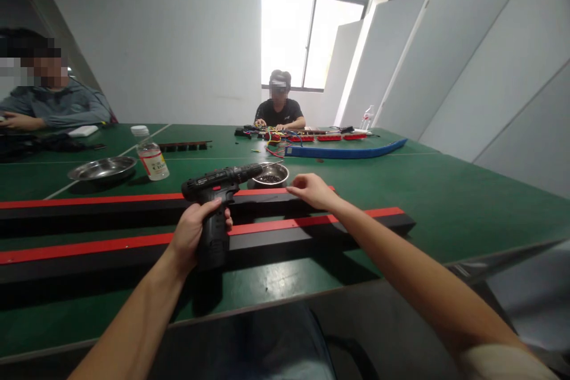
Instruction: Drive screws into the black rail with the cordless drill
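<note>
My left hand is wrapped round the grip of a black cordless drill, its long bit pointing right over a small metal bowl. Small dark pieces, likely screws, lie in that bowl. Close to the bowl's right side, my right hand is pinched above the farther of two long black bars with red top strips. What its fingertips hold, if anything, is too small to see. The farther bar and the nearer bar lie side by side across the table, the nearer one partly behind the drill.
On the green table stand a wide metal dish and a labelled clear bottle. A blue curved bar lies farther back, by coloured wires and red parts. One person sits opposite, another at far left.
</note>
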`<state>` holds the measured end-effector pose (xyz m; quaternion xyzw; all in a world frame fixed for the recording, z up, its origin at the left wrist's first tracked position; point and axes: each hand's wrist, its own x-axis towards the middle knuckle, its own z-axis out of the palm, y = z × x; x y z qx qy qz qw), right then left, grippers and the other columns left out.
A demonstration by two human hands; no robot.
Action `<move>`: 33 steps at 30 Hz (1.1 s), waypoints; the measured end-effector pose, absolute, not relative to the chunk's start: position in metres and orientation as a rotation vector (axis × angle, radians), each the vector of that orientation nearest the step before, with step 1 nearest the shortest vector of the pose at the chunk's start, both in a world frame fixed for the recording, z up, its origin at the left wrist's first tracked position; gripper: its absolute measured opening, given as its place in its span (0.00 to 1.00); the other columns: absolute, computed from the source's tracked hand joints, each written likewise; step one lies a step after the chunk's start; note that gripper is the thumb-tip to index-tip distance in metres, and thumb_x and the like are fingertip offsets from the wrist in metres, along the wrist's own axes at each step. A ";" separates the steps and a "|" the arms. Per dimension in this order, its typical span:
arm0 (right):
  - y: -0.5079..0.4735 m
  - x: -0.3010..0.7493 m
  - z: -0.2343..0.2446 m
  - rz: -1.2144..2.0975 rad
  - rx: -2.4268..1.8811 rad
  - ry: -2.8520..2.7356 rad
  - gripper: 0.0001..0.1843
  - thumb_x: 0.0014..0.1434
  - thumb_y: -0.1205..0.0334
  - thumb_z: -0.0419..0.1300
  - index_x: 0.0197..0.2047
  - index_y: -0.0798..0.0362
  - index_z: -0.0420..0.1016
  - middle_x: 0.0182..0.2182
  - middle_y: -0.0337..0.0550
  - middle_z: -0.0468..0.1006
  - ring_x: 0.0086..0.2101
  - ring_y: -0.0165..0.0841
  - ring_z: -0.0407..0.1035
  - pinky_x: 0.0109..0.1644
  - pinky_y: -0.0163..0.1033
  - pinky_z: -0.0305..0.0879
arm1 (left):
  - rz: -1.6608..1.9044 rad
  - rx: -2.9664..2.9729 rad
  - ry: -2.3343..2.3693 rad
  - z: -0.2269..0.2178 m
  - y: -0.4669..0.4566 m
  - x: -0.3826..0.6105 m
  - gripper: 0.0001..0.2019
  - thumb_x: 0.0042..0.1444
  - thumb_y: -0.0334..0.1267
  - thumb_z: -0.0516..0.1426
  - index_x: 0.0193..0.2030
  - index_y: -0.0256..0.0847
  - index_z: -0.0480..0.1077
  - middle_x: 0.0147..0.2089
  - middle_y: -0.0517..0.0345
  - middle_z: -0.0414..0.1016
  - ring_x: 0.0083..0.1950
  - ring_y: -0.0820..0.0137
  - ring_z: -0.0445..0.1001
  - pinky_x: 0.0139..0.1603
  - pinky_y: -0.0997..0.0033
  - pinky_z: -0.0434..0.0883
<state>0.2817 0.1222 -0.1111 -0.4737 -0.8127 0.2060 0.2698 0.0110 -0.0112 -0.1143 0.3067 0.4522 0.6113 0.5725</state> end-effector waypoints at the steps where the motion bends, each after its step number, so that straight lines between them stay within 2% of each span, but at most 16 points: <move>1: 0.140 0.274 -0.106 0.672 -1.280 -2.153 0.12 0.60 0.55 0.64 0.34 0.56 0.80 0.32 0.45 0.81 0.30 0.32 0.71 0.35 0.35 0.62 | 1.451 0.721 1.075 -0.115 -0.011 0.012 0.11 0.49 0.38 0.66 0.33 0.31 0.73 0.27 0.55 0.76 0.24 0.69 0.76 0.24 0.73 0.74; 4: 0.188 0.249 -0.100 0.762 -1.418 -2.096 0.10 0.58 0.60 0.65 0.36 0.60 0.81 0.28 0.45 0.80 0.27 0.30 0.68 0.32 0.34 0.60 | 1.483 0.742 1.121 -0.117 -0.012 0.013 0.14 0.47 0.41 0.67 0.31 0.32 0.73 0.26 0.55 0.76 0.24 0.68 0.76 0.23 0.72 0.73; 6: 0.210 0.235 -0.102 0.637 -1.498 -2.158 0.10 0.58 0.60 0.65 0.35 0.60 0.81 0.28 0.46 0.79 0.28 0.30 0.69 0.32 0.34 0.59 | 1.474 0.738 1.125 -0.118 -0.012 0.014 0.14 0.47 0.42 0.68 0.31 0.32 0.73 0.26 0.55 0.77 0.24 0.68 0.76 0.23 0.72 0.72; 11: 0.236 0.209 -0.113 0.233 -1.589 -2.301 0.17 0.63 0.53 0.60 0.34 0.59 0.80 0.31 0.51 0.80 0.31 0.34 0.70 0.33 0.35 0.59 | 1.497 0.705 1.095 -0.119 -0.012 0.012 0.15 0.47 0.43 0.68 0.31 0.32 0.74 0.27 0.55 0.77 0.25 0.69 0.76 0.24 0.73 0.72; 15: 0.244 0.192 -0.120 0.362 -1.560 -2.521 0.14 0.57 0.53 0.65 0.30 0.56 0.79 0.27 0.46 0.77 0.29 0.33 0.69 0.32 0.35 0.58 | 1.501 0.685 1.080 -0.122 -0.013 0.011 0.14 0.48 0.44 0.68 0.31 0.33 0.75 0.28 0.55 0.77 0.25 0.68 0.77 0.24 0.73 0.71; 18: 0.248 0.182 -0.123 0.492 -1.524 -2.665 0.06 0.50 0.62 0.69 0.28 0.55 0.78 0.24 0.41 0.74 0.28 0.32 0.68 0.32 0.34 0.59 | 1.494 0.696 1.073 -0.123 -0.014 0.010 0.14 0.49 0.44 0.67 0.30 0.33 0.75 0.28 0.54 0.78 0.26 0.68 0.77 0.25 0.72 0.72; 20: 0.249 0.178 -0.124 0.505 -1.519 -2.672 0.04 0.48 0.66 0.68 0.27 0.55 0.78 0.22 0.41 0.73 0.28 0.33 0.68 0.32 0.35 0.59 | 1.497 0.704 1.067 -0.124 -0.014 0.010 0.13 0.49 0.44 0.67 0.29 0.33 0.75 0.28 0.53 0.78 0.26 0.68 0.77 0.26 0.72 0.73; 26: 0.250 0.176 -0.122 0.476 -1.542 -2.668 0.05 0.48 0.69 0.67 0.24 0.56 0.75 0.21 0.42 0.73 0.29 0.34 0.68 0.33 0.35 0.59 | 1.511 0.692 1.060 -0.124 -0.014 0.010 0.13 0.49 0.43 0.67 0.29 0.34 0.75 0.28 0.54 0.78 0.25 0.68 0.77 0.25 0.72 0.73; 33: 0.238 0.188 -0.114 0.483 -1.562 -2.529 0.07 0.55 0.65 0.62 0.26 0.55 0.76 0.24 0.41 0.74 0.28 0.31 0.65 0.33 0.34 0.58 | 1.510 0.692 1.091 -0.123 -0.015 0.011 0.14 0.47 0.44 0.67 0.29 0.34 0.74 0.28 0.53 0.78 0.26 0.67 0.77 0.25 0.71 0.72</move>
